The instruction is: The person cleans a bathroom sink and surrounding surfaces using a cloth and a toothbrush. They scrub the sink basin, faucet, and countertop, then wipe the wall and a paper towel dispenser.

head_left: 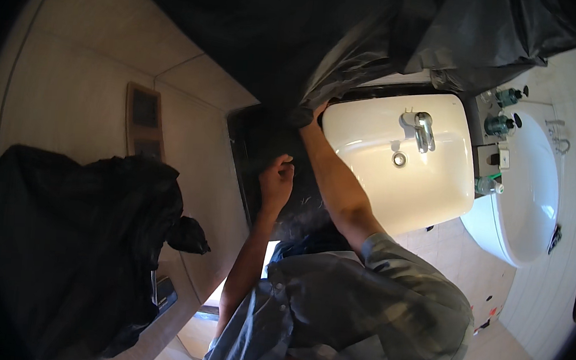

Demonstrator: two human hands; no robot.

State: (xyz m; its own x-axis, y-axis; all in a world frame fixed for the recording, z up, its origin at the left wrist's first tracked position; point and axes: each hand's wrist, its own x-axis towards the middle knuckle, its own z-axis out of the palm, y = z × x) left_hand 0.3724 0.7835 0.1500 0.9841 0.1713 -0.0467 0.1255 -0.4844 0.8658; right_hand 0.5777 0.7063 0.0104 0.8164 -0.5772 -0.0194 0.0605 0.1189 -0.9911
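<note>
My right hand [317, 113] reaches to the back-left corner of the white sink [362, 186], its fingers mostly hidden at dark material beside the rim. My left hand [276, 178] is lower and further left, over the black counter [250, 150], with fingers curled and nothing visible in them. A chrome faucet [424, 131] stands in the sink above the drain. A large black plastic sheet or bag [415, 27] hangs across the top, reaching down toward my right hand.
Bottles [498, 125] and small items line a ledge right of the sink, before a white bathtub [527, 192]. Another black plastic bag [73, 244] lies at left against the tiled wall, below a tan two-panel fitting [145, 118].
</note>
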